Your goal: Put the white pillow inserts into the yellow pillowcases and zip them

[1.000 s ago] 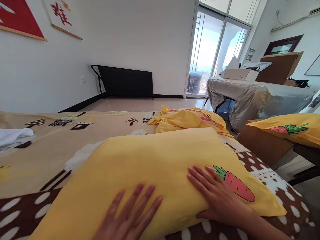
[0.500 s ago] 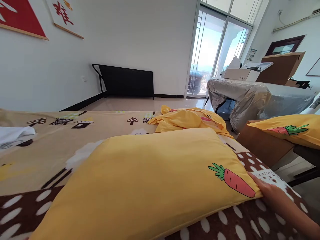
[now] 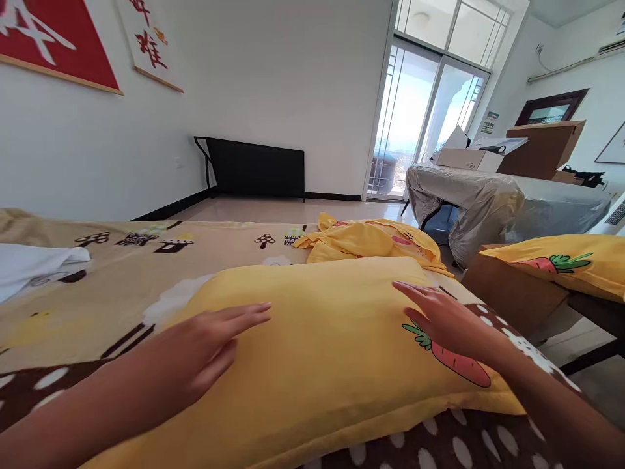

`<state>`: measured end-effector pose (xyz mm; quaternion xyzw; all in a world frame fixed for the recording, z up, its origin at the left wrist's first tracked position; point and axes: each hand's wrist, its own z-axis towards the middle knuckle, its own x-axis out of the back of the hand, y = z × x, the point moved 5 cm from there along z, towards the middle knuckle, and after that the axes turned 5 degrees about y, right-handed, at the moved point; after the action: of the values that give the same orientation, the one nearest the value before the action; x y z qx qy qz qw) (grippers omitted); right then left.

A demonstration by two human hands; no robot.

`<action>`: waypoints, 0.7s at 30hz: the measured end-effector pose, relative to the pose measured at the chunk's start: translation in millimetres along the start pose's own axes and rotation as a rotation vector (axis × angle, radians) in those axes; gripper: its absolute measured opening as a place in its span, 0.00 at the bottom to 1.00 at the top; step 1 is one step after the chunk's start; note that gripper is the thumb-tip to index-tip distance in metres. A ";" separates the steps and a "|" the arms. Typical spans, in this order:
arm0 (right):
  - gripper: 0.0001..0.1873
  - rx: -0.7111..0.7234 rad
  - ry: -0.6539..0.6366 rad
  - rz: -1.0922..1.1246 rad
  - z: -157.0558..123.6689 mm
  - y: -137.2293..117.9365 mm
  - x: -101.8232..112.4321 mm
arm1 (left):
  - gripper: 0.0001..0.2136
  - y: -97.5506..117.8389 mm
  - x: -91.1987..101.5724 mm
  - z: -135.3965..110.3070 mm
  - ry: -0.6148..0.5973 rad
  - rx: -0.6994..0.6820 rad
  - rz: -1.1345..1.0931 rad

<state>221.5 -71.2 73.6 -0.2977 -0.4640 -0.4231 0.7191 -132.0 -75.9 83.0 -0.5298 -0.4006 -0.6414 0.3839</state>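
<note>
A plump yellow pillow (image 3: 322,352) with a printed carrot near its right end lies flat on the patterned blanket (image 3: 122,293). Over its left half is my left hand (image 3: 209,345), fingers stretched out and pointing right. My right hand (image 3: 434,312) is above the right half, partly covering the carrot print, its fingers extended toward the upper left. Neither hand grips anything. Whether the palms press on the cloth or hover just above it, I cannot tell.
Behind the pillow lies a crumpled yellow cloth (image 3: 371,241). Another yellow carrot pillow (image 3: 561,264) rests at the right, by a cardboard box (image 3: 512,286). White fabric (image 3: 39,264) lies at the left. A plastic-covered table (image 3: 469,189) holding boxes stands farther back.
My right hand has left the pillow's right corner and moved inward over it. My left hand has come up into view from the lower left. The camera view has tilted slightly up.
</note>
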 end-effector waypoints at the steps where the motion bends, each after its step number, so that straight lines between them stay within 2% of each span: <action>1: 0.25 0.050 0.013 0.038 34.5 -25.4 -3.2 | 0.27 20.1 -0.1 26.3 -0.057 -0.057 0.020; 3: 0.20 0.079 0.033 0.076 93.8 -58.7 -16.4 | 0.24 51.9 -1.1 81.3 -0.074 -0.051 0.072; 5: 0.16 0.070 -0.005 0.052 136.3 -71.7 -38.4 | 0.21 69.1 -8.5 128.2 -0.060 -0.013 0.067; 6: 0.14 0.062 -0.026 0.047 150.6 -72.1 -50.3 | 0.21 70.7 -15.0 145.9 -0.063 0.000 0.049; 8: 0.13 0.054 -0.069 0.052 165.9 -63.7 -73.4 | 0.23 59.3 -30.9 169.1 -0.080 0.015 -0.009; 10: 0.15 0.060 -0.093 0.087 166.9 -46.7 -92.4 | 0.26 31.7 -46.6 178.3 -0.103 0.025 -0.071; 13: 0.18 0.092 -0.027 0.239 155.3 -14.4 -107.0 | 0.30 -28.1 -65.1 175.8 -0.135 0.091 -0.159; 15: 0.19 0.097 0.049 0.340 147.8 7.8 -109.6 | 0.31 -71.5 -74.1 169.5 -0.137 0.214 -0.241; 17: 0.20 0.067 0.070 0.368 145.0 28.7 -111.7 | 0.31 -107.3 -81.1 163.9 -0.118 0.320 -0.271; 19: 0.20 0.014 0.037 0.351 146.3 48.1 -114.7 | 0.30 -130.4 -88.2 160.8 -0.121 0.380 -0.293; 21: 0.21 -0.048 -0.005 0.338 148.3 67.4 -117.4 | 0.29 -141.7 -93.8 160.5 -0.126 0.406 -0.321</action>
<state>194.7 120.8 21.5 -0.3897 -0.3991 -0.3064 0.7714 -188.8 132.7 -5.9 -0.4105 -0.6230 -0.5664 0.3501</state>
